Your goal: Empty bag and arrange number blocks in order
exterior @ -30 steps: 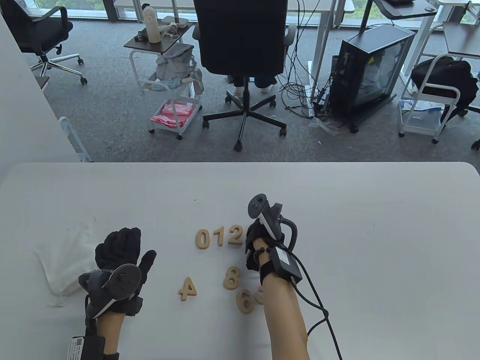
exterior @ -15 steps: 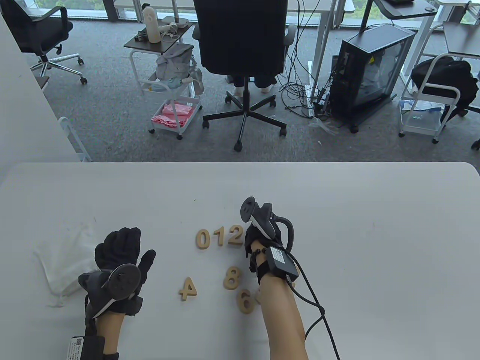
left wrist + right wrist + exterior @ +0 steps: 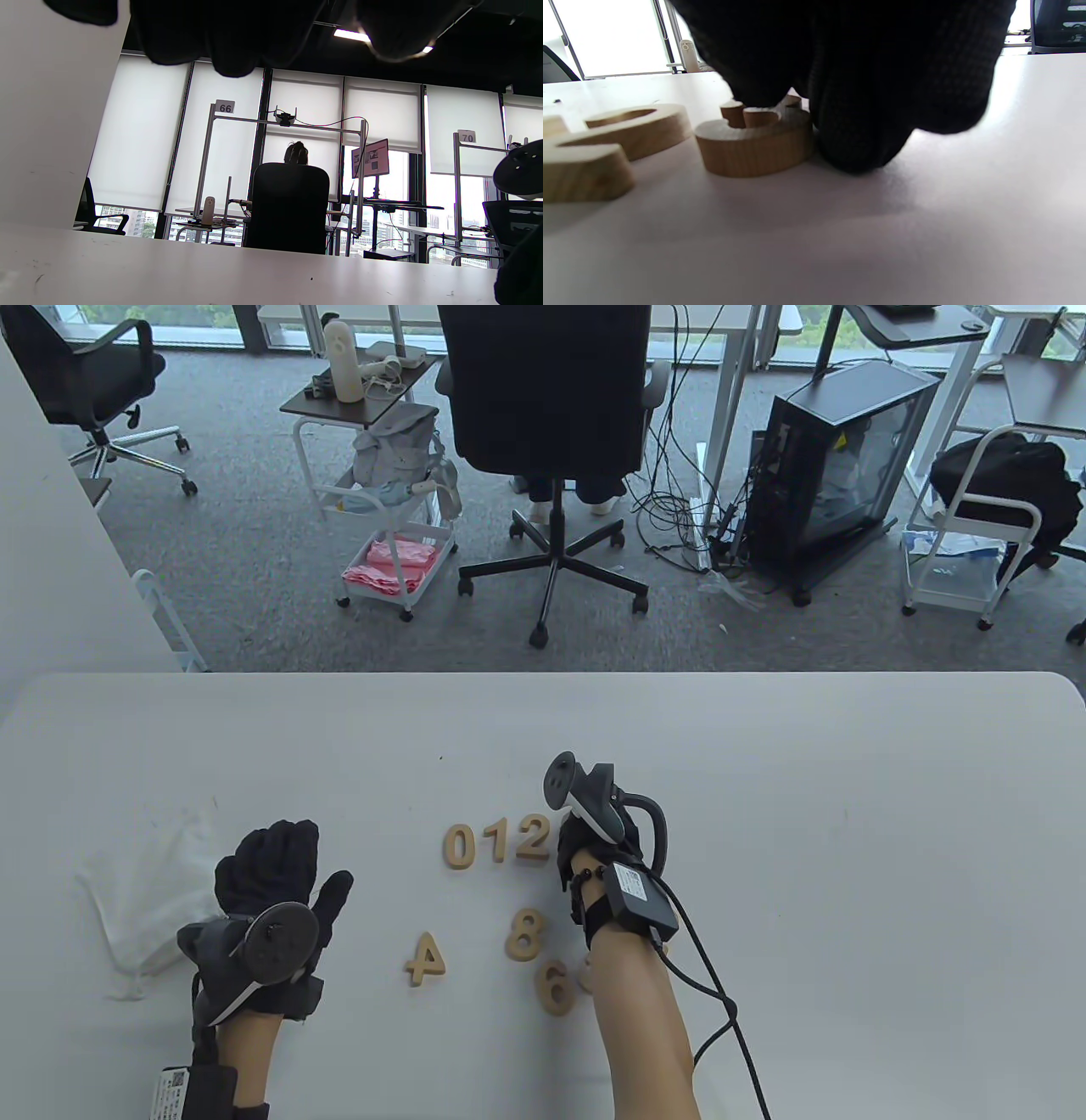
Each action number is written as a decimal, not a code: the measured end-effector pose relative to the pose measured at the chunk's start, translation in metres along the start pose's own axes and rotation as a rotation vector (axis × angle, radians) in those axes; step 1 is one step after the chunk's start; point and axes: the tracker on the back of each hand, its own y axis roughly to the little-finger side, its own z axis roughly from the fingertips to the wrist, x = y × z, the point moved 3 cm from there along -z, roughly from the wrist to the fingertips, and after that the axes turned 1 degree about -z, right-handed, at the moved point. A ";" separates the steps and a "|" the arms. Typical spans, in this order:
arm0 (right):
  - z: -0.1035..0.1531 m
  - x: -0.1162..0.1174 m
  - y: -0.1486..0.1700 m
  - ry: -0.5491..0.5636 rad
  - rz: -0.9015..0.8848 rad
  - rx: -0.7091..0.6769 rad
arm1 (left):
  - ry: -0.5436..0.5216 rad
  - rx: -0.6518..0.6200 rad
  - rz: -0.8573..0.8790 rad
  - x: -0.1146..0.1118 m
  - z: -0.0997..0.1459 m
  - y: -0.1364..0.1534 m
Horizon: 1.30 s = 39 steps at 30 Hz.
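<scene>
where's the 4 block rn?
Table view: the 4 block lies loose on the table, below the 0-1-2 row, between the left hand and the 8 block.

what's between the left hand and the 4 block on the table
Nothing: in the table view the stretch of table between the left hand and the 4 block is bare.

Pale wooden number blocks, matt, with grain showing on the cut edges in the right wrist view. The white worktop looks smooth, with a soft sheen. A white cloth bag lies rumpled and matt. Both hands wear black knitted gloves of coarse weave.
</scene>
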 end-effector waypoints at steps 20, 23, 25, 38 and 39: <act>0.186 -0.050 -0.105 0.009 -0.017 -0.672 | -0.003 0.001 0.018 0.002 0.000 0.002; 0.206 -0.029 -0.124 -0.010 0.044 -0.709 | -0.004 0.004 0.030 0.002 0.000 0.003; 0.215 -0.005 -0.137 -0.041 0.101 -0.706 | 0.001 0.004 0.045 0.002 0.000 0.004; 0.206 0.069 -0.156 -0.119 0.348 -0.587 | 0.012 -0.013 0.077 0.002 -0.001 0.003; 0.207 0.070 -0.156 -0.103 0.342 -0.580 | 0.017 -0.015 0.081 0.001 -0.001 0.002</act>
